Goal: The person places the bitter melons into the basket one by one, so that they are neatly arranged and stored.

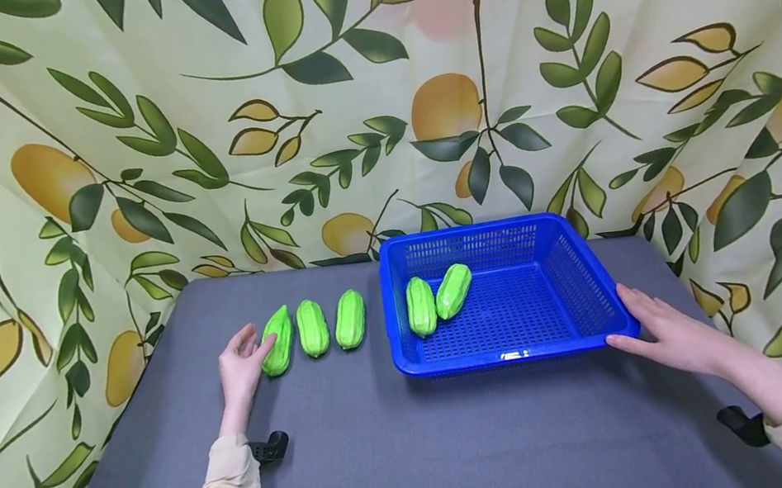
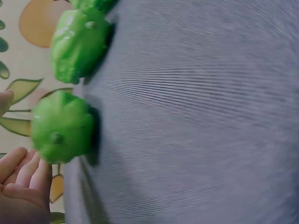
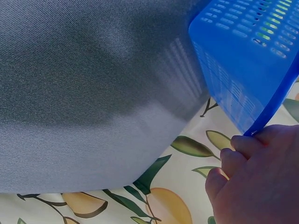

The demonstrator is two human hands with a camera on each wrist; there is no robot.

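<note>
My left hand point(image 1: 246, 364) is at the leftmost of three bright green, ridged gourds on the table. Its thumb overlaps this gourd point(image 1: 281, 344) in the head view, fingers loosely spread at its far left side. In the left wrist view the gourd point(image 2: 63, 128) shows its stubby end, between the thumb and the other fingers. The middle gourd point(image 1: 313, 328) and right gourd point(image 1: 351, 319) lie alongside. My right hand point(image 1: 673, 328) holds the front right corner of a blue plastic basket point(image 1: 519, 353), thumb at the front rim, fingers curled at the side.
Inside the basket, at its left end, lie two more green gourds, one upright in view point(image 1: 421, 307) and one slanted point(image 1: 454, 291). A grey cloth covers the table point(image 1: 420, 448). Leaf-printed fabric point(image 1: 378, 154) hangs behind and beside it.
</note>
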